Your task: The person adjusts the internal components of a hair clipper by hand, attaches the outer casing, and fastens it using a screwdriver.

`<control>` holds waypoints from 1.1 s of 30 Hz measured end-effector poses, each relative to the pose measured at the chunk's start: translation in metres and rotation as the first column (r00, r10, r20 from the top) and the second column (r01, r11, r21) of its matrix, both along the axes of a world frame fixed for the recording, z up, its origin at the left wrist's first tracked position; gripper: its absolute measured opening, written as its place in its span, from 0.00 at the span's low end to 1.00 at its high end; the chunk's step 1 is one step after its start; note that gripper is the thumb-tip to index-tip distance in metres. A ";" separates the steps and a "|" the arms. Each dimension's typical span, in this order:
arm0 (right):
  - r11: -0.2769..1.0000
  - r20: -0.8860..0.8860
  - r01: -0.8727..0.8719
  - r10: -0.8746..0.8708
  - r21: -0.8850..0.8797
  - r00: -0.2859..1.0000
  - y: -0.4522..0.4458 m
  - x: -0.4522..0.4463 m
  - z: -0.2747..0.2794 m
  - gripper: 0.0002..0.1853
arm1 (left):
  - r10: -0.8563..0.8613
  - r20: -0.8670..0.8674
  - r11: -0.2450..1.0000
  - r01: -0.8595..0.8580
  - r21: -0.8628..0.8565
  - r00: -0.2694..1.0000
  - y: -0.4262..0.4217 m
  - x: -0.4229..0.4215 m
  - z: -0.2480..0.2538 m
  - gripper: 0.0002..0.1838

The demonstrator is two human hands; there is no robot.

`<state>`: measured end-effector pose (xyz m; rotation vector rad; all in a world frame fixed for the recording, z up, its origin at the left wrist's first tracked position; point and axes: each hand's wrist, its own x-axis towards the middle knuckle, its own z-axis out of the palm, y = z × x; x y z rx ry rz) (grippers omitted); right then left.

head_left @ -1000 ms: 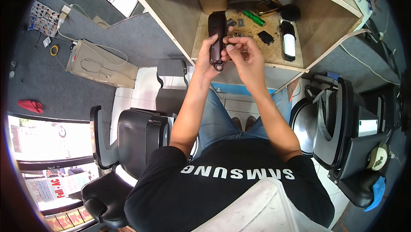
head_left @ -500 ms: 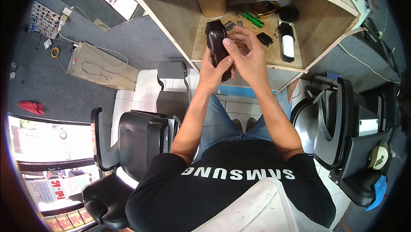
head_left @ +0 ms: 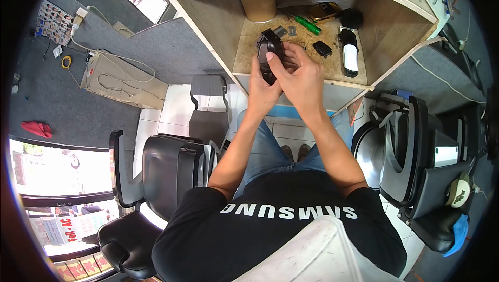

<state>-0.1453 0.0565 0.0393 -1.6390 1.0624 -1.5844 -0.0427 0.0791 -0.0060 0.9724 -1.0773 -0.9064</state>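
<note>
A dark brown hair clipper (head_left: 270, 44) is held up in front of the shelf, and both hands are closed around it. My left hand (head_left: 261, 88) wraps its lower left side. My right hand (head_left: 301, 76) grips the right side, with the thumb pressed on the front of its casing. The clipper's lower end is mostly hidden by my fingers. Behind it on the shelf floor lie small grey metal pieces (head_left: 292, 31), a green-handled screwdriver (head_left: 307, 25) and a small black part (head_left: 322, 48). A black-and-white clipper (head_left: 350, 56) lies to the right.
The wooden shelf (head_left: 384, 27) surrounds the work, with a brown cylinder (head_left: 257, 1) and a round black brush-like thing (head_left: 352, 17) inside. Black salon chairs (head_left: 166, 173) stand to the left, and another chair (head_left: 403, 152) to the right. A beige box (head_left: 122, 82) sits by the left wall.
The clipper has turned and dropped slightly between my hands. My right hand, whose fingers were partly raised beside it, now closes on its right side, thumb on the casing.
</note>
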 end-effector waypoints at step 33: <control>1.000 0.005 -0.022 0.022 -0.002 1.000 0.002 0.005 0.003 0.21 | 0.088 0.059 0.993 -0.083 -0.083 0.994 0.002 -0.005 0.002 0.35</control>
